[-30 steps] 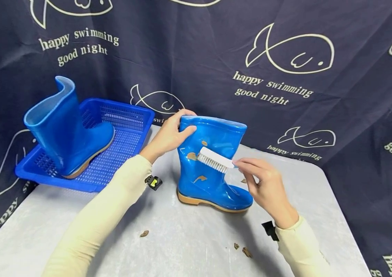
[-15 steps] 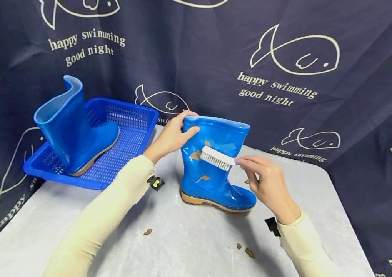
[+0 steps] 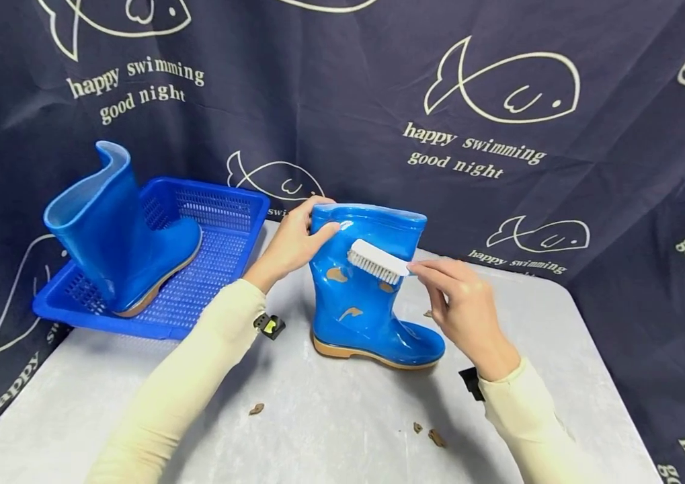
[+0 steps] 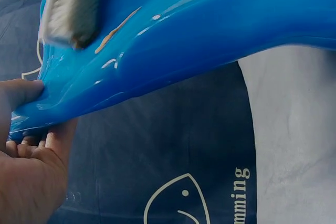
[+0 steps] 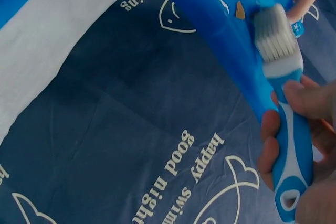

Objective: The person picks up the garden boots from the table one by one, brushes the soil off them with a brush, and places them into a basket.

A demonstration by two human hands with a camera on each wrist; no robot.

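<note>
A glossy blue rain boot with tan patches on its shaft stands upright on the table, toe to the right. My left hand grips its upper rim at the back, thumb on the outside and fingers behind. In my right hand is a scrubbing brush, white-headed with pale bristles, laid against the upper shaft. The right wrist view shows the fingers wrapped round the blue and white brush handle. Brown residue clings to the bristle tips in the left wrist view.
A second blue rain boot stands in a blue plastic basket at the left of the grey-white table. Several brown crumbs, one a larger clump, lie toward the front. A dark printed cloth hangs behind.
The brush has moved up the shaft, uncovering a tan patch below it and covering the small upper one. The left hand keeps its hold on the boot. The head view shifts slightly.
</note>
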